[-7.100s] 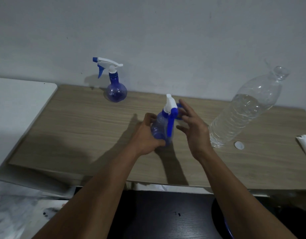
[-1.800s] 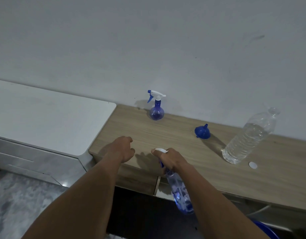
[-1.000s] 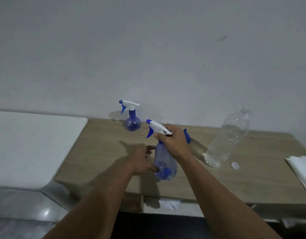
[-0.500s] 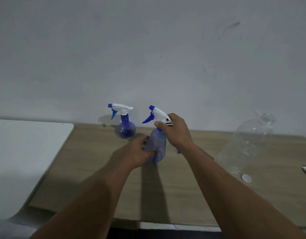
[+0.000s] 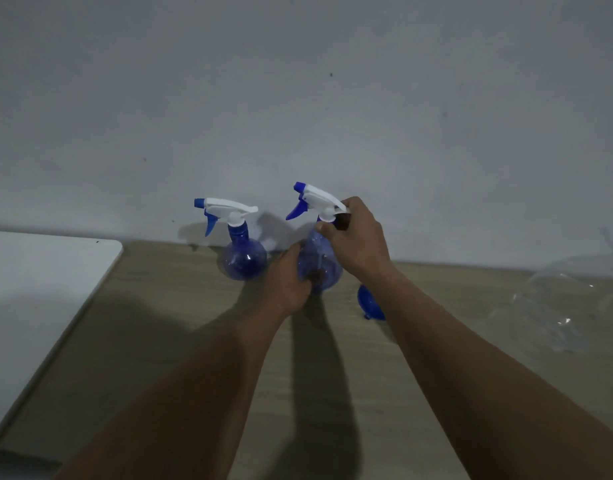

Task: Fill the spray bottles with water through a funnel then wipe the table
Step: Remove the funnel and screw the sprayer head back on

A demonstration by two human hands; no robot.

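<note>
Two blue spray bottles with white trigger heads stand at the back of the wooden table (image 5: pixel 159 341), near the wall. My right hand (image 5: pixel 355 239) grips the neck and trigger head of the right spray bottle (image 5: pixel 320 261). My left hand (image 5: pixel 286 282) holds that bottle's round body from the left. The left spray bottle (image 5: pixel 241 256) stands alone just beside it, untouched. A blue funnel (image 5: pixel 369 304) lies on the table behind my right forearm, partly hidden.
A large clear plastic water bottle (image 5: pixel 575 306), blurred, sits at the right edge of the table. A white cabinet top (image 5: pixel 38 289) adjoins the table on the left. The grey wall runs right behind the bottles.
Both hands carried the spray bottle back and left, from the table's middle to right beside the other bottle at the wall. The funnel now shows behind my right forearm.
</note>
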